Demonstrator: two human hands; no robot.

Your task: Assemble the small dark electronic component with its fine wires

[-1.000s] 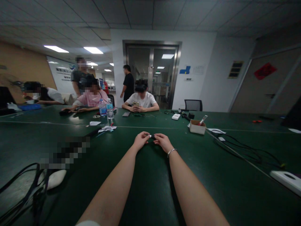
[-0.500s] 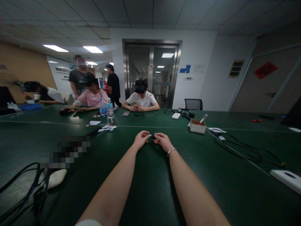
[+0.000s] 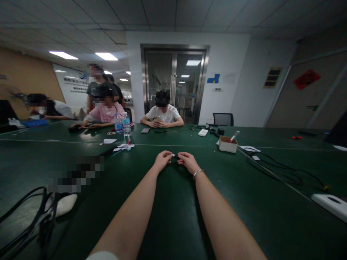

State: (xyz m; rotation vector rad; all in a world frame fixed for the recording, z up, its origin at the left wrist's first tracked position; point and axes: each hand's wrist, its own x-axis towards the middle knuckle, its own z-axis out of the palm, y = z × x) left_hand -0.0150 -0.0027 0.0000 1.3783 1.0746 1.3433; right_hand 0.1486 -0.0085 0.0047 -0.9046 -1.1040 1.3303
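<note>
Both my arms stretch out over the dark green table (image 3: 173, 216). My left hand (image 3: 162, 160) and my right hand (image 3: 188, 161) meet at the fingertips and pinch a small dark object with a light tip (image 3: 175, 156) between them, just above the table top. What the object is I cannot tell. A thin bracelet (image 3: 197, 173) sits on my right wrist.
A small cardboard box (image 3: 227, 144) with a pen stands to the right. Black cables (image 3: 284, 175) and a white device (image 3: 329, 204) lie further right. Cables (image 3: 29, 220) and a white object (image 3: 63, 204) lie at the left. Two water bottles (image 3: 122, 124) and seated people are across the table.
My hands have stayed in place on the small object. In the background a person in black has walked left and is now behind the standing person.
</note>
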